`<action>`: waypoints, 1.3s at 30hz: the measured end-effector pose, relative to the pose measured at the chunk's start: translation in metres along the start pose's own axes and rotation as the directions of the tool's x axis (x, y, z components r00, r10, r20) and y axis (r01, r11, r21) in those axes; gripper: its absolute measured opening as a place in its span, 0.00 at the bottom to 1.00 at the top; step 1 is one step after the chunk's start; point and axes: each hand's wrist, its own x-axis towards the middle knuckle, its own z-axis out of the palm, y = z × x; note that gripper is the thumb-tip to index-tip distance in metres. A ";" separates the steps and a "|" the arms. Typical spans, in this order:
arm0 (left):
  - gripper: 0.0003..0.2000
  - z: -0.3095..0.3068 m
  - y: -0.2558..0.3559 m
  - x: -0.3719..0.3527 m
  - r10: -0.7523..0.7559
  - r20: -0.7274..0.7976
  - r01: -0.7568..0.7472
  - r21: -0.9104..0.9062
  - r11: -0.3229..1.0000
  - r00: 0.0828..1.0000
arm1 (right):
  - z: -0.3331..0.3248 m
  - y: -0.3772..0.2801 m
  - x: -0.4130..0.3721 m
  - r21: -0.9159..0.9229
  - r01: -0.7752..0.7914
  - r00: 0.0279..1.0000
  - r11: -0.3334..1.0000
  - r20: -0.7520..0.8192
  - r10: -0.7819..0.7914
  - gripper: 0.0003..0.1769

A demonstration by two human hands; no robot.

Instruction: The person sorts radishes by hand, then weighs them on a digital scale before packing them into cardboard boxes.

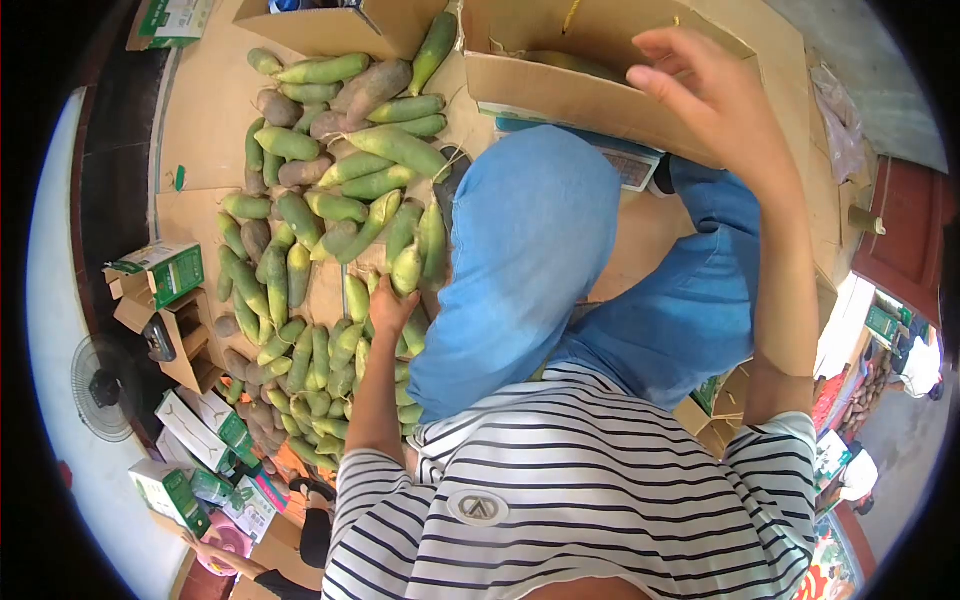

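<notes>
My left hand (pixel 392 308) is closed around the lower end of a green radish (pixel 407 268) at the near right side of the pile. Around it lie many more green radishes (pixel 385 150), some brownish and soil-covered, spread over the cardboard on the floor. My right hand (pixel 700 85) is raised over the right end of an open cardboard box (pixel 590 100), fingers apart and holding nothing. Inside the box a long green radish (pixel 570 62) shows in part. Beneath the box's near side sits what looks like a scale (pixel 635 165), partly hidden by my knee.
Another cardboard box (pixel 320 32) stands at the top left. Green-and-white cartons (pixel 165 272) and a fan (pixel 103 388) are on the left. Another person's arm (pixel 225 560) reaches toward a pink basin (pixel 228 543) at the bottom left. More people and produce show at far right.
</notes>
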 end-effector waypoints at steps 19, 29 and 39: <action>0.19 -0.209 0.381 0.037 0.737 -0.629 -0.883 0.166 0.438 0.248 | 0.048 0.067 -0.007 -0.351 0.028 0.923 0.936 0.369 0.110 0.12; 0.20 -0.117 0.115 0.061 0.386 -0.293 -0.376 0.093 0.922 0.875 | 0.049 0.051 -0.008 -0.337 -0.007 0.898 0.941 0.412 0.154 0.13; 0.21 -0.054 -0.027 0.116 0.175 -0.215 -0.066 0.437 0.897 0.961 | 0.042 0.062 -0.002 -0.330 0.080 0.919 0.941 0.389 0.058 0.13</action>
